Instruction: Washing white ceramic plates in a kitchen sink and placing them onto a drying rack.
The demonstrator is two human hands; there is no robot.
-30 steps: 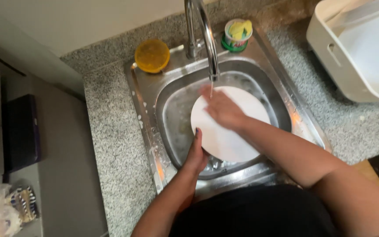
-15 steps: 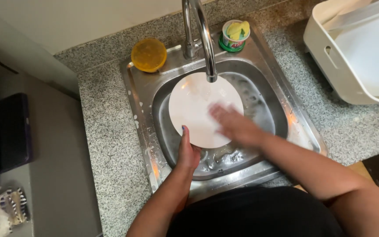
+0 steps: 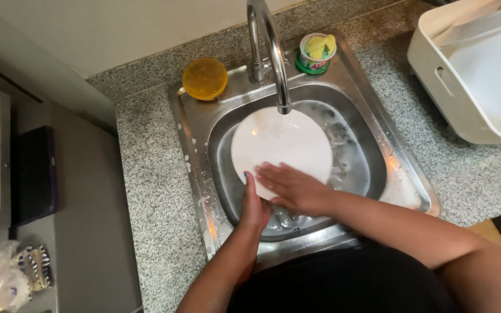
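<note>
Speckled grey granite counter (image 3: 152,191) framed a small stainless steel sink (image 3: 378,139), seen from straight above.

At the near edge of the basin, the left hand (image 3: 254,204) gripped the rim of a round white plate (image 3: 282,145), thumb laid over the front face and the fingers hidden behind it. The right hand (image 3: 291,186) lay flat and open on the plate's lower part, fingers spread and pointing toward the left hand, the two hands almost touching. No sponge or cloth showed under that palm; it looked bare. The plate was held over the basin, tilted up toward the person, its far edge under the spout of the curved chrome faucet (image 3: 273,58). Whether water was running could not be told for certain, though the basin beyond the right hand held suds or ripples (image 3: 340,150).

As a judgement, the plate looked clean across its visible face, with no food marks, so rinsing seemed well along; it had not yet been set aside.

Beyond the hands, on the sink's back ledge, an orange round lid or dish (image 3: 204,79) sat to the left of the faucet, and a small tub holding a yellow sponge (image 3: 316,51) to its right. Well off to the right of the right hand stood a white drying rack (image 3: 459,87).
</note>
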